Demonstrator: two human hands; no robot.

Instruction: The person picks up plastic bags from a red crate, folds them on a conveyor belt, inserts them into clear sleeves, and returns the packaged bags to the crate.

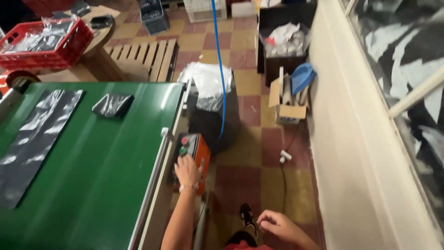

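Beside the green worktop [92, 162], our left hand [188, 171] lay on the orange switch box [196, 150], fingers [181, 162] spread just below its buttons [183, 145]. Our right hand [277, 224] hung well apart, loosely curled and holding nothing.

The left hand [187, 170] is stretched forward on a straight bare forearm, palm down, fingers together and pointing far; a thin band sits at its wrist. The right hand [273, 221] hangs near, lower right, fingers loosely curled, holding nothing.
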